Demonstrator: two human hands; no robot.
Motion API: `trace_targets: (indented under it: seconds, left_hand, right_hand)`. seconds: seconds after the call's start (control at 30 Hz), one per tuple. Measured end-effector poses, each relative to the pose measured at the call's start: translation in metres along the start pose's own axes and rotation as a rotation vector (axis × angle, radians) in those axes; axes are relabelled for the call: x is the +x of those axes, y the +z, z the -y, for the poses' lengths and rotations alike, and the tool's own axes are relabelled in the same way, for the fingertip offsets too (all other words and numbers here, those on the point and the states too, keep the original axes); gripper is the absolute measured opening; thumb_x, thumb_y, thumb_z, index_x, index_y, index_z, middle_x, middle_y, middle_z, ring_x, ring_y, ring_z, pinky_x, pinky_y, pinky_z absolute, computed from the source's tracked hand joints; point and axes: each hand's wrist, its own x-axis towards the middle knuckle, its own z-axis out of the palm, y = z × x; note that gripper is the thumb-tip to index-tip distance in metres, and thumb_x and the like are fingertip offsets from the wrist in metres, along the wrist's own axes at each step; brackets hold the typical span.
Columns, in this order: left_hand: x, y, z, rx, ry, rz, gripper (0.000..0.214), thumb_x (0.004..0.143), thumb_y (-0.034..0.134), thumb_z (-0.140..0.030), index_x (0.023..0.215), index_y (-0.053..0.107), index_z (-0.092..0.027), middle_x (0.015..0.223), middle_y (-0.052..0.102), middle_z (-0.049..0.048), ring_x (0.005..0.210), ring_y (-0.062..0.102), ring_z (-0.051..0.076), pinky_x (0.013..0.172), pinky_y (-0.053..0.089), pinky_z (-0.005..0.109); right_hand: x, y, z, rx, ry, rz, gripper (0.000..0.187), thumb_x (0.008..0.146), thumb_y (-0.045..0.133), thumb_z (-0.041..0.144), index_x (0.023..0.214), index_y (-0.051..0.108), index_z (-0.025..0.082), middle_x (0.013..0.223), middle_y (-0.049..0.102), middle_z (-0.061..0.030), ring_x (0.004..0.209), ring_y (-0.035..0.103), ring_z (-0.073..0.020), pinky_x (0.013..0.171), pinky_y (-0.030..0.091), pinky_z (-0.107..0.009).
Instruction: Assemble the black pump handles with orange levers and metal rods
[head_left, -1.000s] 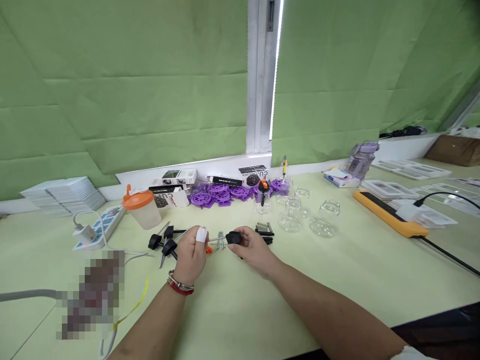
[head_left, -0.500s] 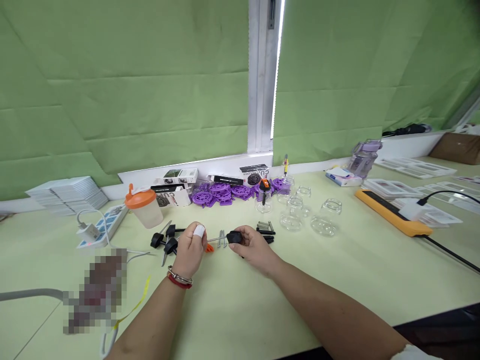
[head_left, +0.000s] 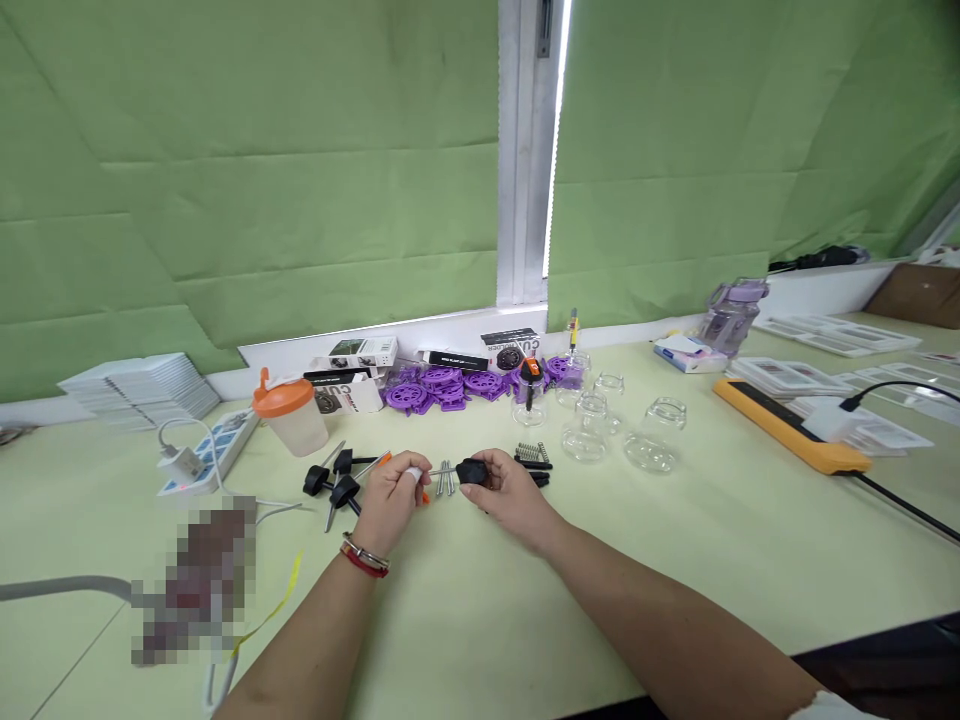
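Black plastic sits pinched in my right hand: a small knob held between thumb and fingertips, with a thin metal rod running out of it toward my left. My left hand closes its grip on the other end of that rod, the taped fingertip pressed against it, so the piece hangs level between both hands just above the table. Holding it at both ends keeps the rod steady and in line, as I judge it. Both wrists rest low, forearms angling in from the near edge, a bracelet on the left wrist. Just left of my left hand lie more black-knobbed rods; just beyond my right lie small springs. Farther back stand clear glass cups, an orange-lidded cup and a heap of purple plastic parts.
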Motion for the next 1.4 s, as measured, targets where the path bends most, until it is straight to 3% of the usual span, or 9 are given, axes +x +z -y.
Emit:
trace_targets:
  seconds: [0.13, 0.27, 0.43, 0.6, 0.73, 0.8, 0.87, 1.1, 1.4]
  left_hand:
    - [-0.012, 0.008, -0.018, -0.091, -0.001, 0.202, 0.033, 0.085, 0.048, -0.035, 0.113, 0.05, -0.019, 0.064, 0.056, -0.0041, 0.046, 0.049, 0.009, 0.048, 0.041, 0.023]
    - [-0.018, 0.015, -0.024, -0.005, 0.046, 0.354, 0.046, 0.08, 0.059, -0.038, 0.12, 0.046, -0.02, 0.065, 0.052, -0.0048, 0.051, 0.054, 0.011, 0.052, 0.044, 0.024]
    - [-0.009, 0.011, -0.015, 0.17, 0.111, 0.144, 0.043, 0.074, 0.066, -0.036, 0.111, 0.05, -0.021, 0.084, 0.059, 0.0009, 0.071, 0.057, 0.014, 0.063, 0.047, 0.026]
    - [-0.001, -0.003, -0.013, 0.409, 0.112, 0.021, 0.024, 0.078, 0.058, -0.041, 0.089, 0.057, -0.02, 0.072, 0.057, -0.001, 0.061, 0.051, 0.013, 0.058, 0.042, 0.025]
    - [0.011, -0.029, -0.005, 0.64, 0.086, -0.355, 0.034, 0.08, 0.053, -0.05, 0.096, 0.059, -0.021, 0.078, 0.061, 0.002, 0.067, 0.054, 0.017, 0.063, 0.042, 0.029]
    - [0.02, -0.048, 0.004, 0.783, 0.007, -0.605, 0.04, 0.082, 0.048, -0.053, 0.1, 0.06, -0.02, 0.091, 0.063, 0.0069, 0.082, 0.057, 0.023, 0.069, 0.043, 0.033]
    - [0.028, -0.066, 0.014, 0.898, -0.031, -0.724, 0.041, 0.083, 0.046, -0.051, 0.096, 0.063, -0.017, 0.102, 0.061, 0.0124, 0.095, 0.055, 0.027, 0.077, 0.042, 0.036]
    - [0.035, -0.085, 0.039, 1.134, -0.315, -0.657, 0.037, 0.079, 0.048, -0.04, 0.099, 0.066, -0.013, 0.119, 0.055, 0.0189, 0.107, 0.048, 0.037, 0.085, 0.037, 0.049]
    - [0.036, -0.081, 0.042, 1.084, -0.334, -0.534, 0.043, 0.077, 0.048, -0.041, 0.104, 0.063, -0.012, 0.112, 0.058, 0.0211, 0.103, 0.053, 0.038, 0.082, 0.04, 0.048]
  right_hand:
    - [0.0, 0.003, -0.007, -0.05, -0.134, -0.024, 0.041, 0.074, 0.066, 0.028, 0.11, 0.048, 0.018, 0.1, 0.062, -0.007, 0.091, 0.06, -0.0187, 0.081, 0.049, -0.034]
    - [-0.003, 0.003, -0.014, -0.145, -0.252, 0.086, 0.055, 0.079, 0.06, 0.022, 0.13, 0.043, 0.02, 0.124, 0.055, -0.0115, 0.108, 0.057, -0.0205, 0.094, 0.045, -0.037]
    - [-0.008, 0.001, -0.01, -0.181, -0.275, 0.27, 0.068, 0.086, 0.048, 0.017, 0.147, 0.019, 0.024, 0.144, 0.038, -0.0116, 0.12, 0.051, -0.0198, 0.103, 0.039, -0.04]
    - [-0.017, 0.003, 0.001, -0.287, -0.253, 0.426, 0.076, 0.088, 0.047, 0.016, 0.149, 0.003, 0.031, 0.147, 0.036, -0.0092, 0.122, 0.049, -0.0214, 0.1, 0.041, -0.043]
    - [-0.019, 0.002, 0.004, -0.295, -0.278, 0.422, 0.08, 0.087, 0.049, 0.015, 0.148, 0.002, 0.033, 0.151, 0.029, -0.0084, 0.129, 0.042, -0.0223, 0.096, 0.043, -0.041]
    - [-0.019, 0.0, 0.005, -0.307, -0.236, 0.387, 0.076, 0.087, 0.05, 0.019, 0.148, 0.007, 0.033, 0.148, 0.034, -0.0096, 0.124, 0.046, -0.0228, 0.089, 0.047, -0.039]
    - [-0.019, -0.002, 0.006, -0.327, -0.183, 0.357, 0.072, 0.087, 0.051, 0.022, 0.148, 0.012, 0.033, 0.143, 0.04, -0.011, 0.118, 0.051, -0.0231, 0.081, 0.05, -0.036]
    - [-0.022, -0.002, 0.013, -0.373, -0.097, 0.357, 0.066, 0.087, 0.053, 0.026, 0.145, 0.023, 0.032, 0.138, 0.047, -0.0105, 0.105, 0.056, -0.0201, 0.07, 0.048, -0.029]
    - [-0.022, -0.003, 0.014, -0.375, -0.091, 0.356, 0.064, 0.086, 0.054, 0.027, 0.144, 0.028, 0.031, 0.135, 0.05, -0.0104, 0.1, 0.057, -0.0195, 0.068, 0.047, -0.029]
